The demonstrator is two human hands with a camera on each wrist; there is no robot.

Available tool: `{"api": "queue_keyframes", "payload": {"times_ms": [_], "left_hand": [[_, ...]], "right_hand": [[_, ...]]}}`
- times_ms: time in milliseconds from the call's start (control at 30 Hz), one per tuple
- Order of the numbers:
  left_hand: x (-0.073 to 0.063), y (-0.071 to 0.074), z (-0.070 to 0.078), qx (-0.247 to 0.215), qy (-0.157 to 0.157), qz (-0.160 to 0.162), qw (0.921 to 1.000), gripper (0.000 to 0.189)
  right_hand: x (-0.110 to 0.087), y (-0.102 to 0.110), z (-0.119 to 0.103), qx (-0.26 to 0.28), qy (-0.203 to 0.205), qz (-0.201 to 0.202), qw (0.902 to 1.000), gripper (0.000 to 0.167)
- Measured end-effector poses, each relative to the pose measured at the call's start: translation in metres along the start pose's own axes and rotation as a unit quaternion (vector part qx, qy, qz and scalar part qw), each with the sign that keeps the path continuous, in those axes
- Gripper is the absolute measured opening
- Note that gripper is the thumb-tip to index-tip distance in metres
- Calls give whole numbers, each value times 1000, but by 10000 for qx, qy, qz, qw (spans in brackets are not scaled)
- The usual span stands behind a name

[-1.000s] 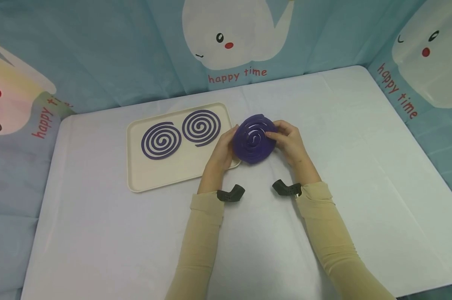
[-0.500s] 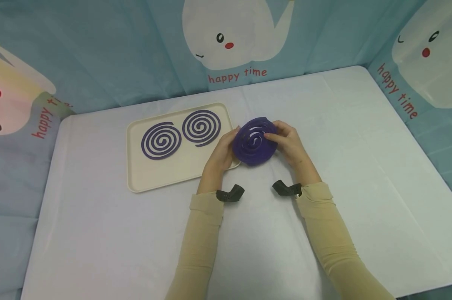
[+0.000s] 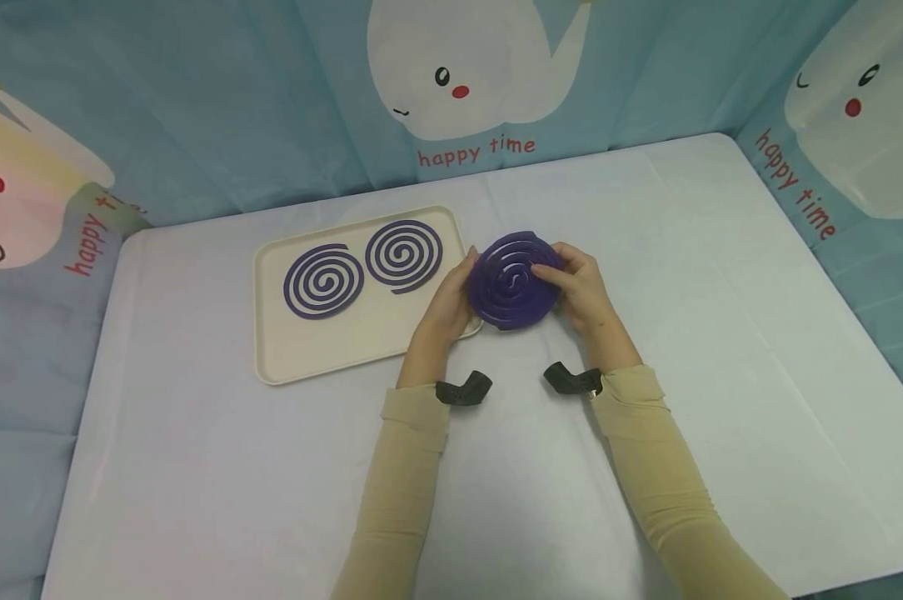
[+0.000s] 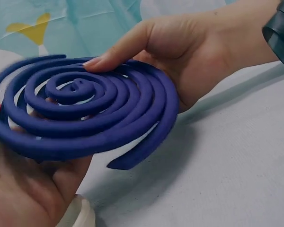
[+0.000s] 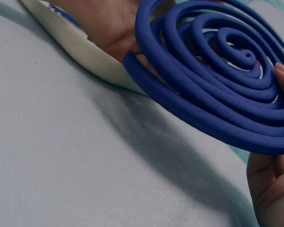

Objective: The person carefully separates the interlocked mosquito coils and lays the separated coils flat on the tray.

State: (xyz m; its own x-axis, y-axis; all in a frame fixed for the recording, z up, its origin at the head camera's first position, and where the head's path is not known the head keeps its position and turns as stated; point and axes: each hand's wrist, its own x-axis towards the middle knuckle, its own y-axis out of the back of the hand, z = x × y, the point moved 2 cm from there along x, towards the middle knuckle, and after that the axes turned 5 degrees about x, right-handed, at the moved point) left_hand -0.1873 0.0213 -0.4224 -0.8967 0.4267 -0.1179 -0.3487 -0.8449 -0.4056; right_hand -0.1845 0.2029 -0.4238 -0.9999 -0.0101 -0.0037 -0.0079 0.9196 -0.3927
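Observation:
Both hands hold a stack of dark purple-blue mosquito coils (image 3: 500, 304) above the table, just off the tray's right end. The left hand (image 3: 449, 296) grips it at the left edge, its palm and fingers partly beneath the coils in the left wrist view. From the other side the right hand (image 3: 582, 283) pinches them, thumb on top and fingers below. Spiral turns lie close together, and one loose outer end (image 4: 128, 161) sticks out. On the cream tray (image 3: 331, 368) rest two single coils, a left one (image 3: 326, 282) and a right one (image 3: 401, 253), side by side.
A white-covered table (image 3: 721, 333) spreads around the tray. A blue curtain (image 3: 271, 108) with printed whales borders its back and sides. Dark wrist camera mounts (image 3: 464, 389) jut inward from the sleeves.
The held mosquito coils shift and tilt slightly between the hands, ending a little to the right. Both hands keep their hold, and the two coils on the tray stay put.

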Motion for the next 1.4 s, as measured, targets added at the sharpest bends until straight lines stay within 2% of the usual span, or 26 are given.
{"api": "queue_keyframes", "payload": {"times_ms": [100, 200, 333, 367, 467, 600, 800, 900, 1033, 1233, 1400], "left_hand": [[-1, -2, 0, 327, -47, 0, 9995, 37], [0, -2, -1, 554, -66, 43, 9984, 49], [3, -2, -2, 1110, -156, 284, 9933, 61], [3, -2, -2, 1299, -194, 371, 9906, 62], [3, -2, -2, 2051, -227, 697, 9760, 64], [4, -3, -4, 2662, -261, 1053, 9578, 66], [3, -4, -2, 2846, -766, 1568, 9426, 52], [2, -4, -1, 2802, -926, 1767, 9390, 46], [2, -4, 0, 2854, -1017, 1897, 9339, 43], [2, -3, 0, 3072, -1011, 2162, 9212, 42], [2, -3, 0, 3042, -1070, 2244, 9196, 42]], "right_hand": [[0, 0, 0, -2, -3, 47, 10000, 33], [1, 0, 1, 19, -19, 55, 10000, 33], [2, -1, 1, 107, -31, 80, 9999, 33], [2, -1, 1, 182, -39, 87, 9998, 33], [2, -1, 1, 388, -23, 164, 9991, 32], [0, -5, -1, 689, 43, 205, 9974, 29], [-2, -12, 0, 157, -1, -75, 9998, 28], [-3, -15, 0, -62, 2, -221, 9997, 29], [-5, -17, -1, -250, 117, -317, 9991, 30], [-6, -18, -2, -519, 345, -403, 9972, 32], [-7, -19, -1, -730, 634, -375, 9946, 32]]}}
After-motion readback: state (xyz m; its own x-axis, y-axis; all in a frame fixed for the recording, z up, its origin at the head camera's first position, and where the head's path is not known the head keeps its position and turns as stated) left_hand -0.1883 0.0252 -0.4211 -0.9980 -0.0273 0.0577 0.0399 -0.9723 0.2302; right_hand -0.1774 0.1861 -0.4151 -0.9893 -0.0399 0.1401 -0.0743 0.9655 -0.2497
